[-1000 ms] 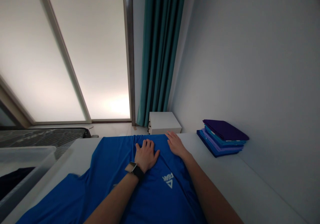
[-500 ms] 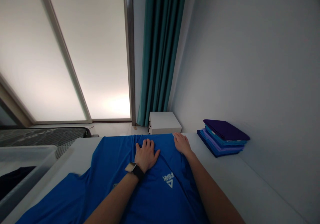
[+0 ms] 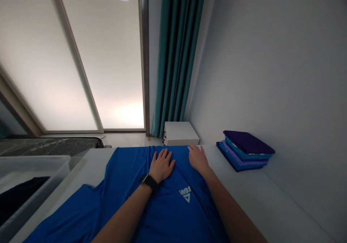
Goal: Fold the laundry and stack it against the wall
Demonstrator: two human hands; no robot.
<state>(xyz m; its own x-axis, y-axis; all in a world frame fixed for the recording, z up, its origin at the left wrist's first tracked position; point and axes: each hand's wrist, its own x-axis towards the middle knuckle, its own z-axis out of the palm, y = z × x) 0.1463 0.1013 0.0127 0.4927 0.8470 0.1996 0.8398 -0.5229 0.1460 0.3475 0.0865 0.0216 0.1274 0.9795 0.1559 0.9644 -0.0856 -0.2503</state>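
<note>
A blue T-shirt (image 3: 169,214) with a white logo lies spread over the white table, its near part running out of the bottom of the view. My left hand (image 3: 162,166), with a dark watch on the wrist, rests flat on the far part of the shirt, fingers spread. Beside it, my right hand (image 3: 198,160) lies on the shirt's far right corner, close to the table's far edge. Its fingers reach forward over the fabric, and the thumb is hard to make out. A sleeve of the shirt extends toward the lower left.
Folded clothes (image 3: 245,150) in purple and blue are stacked on the white table (image 3: 260,199) by the wall. At the left stands a translucent bin (image 3: 58,167) with dark cloth inside. A white cabinet (image 3: 180,132) stands past the far edge, before a green curtain (image 3: 176,62).
The view has shifted slightly, so the scene sits a little farther right. Both hands stay on the shirt in nearly the same places, and my left wrist has turned a little.
</note>
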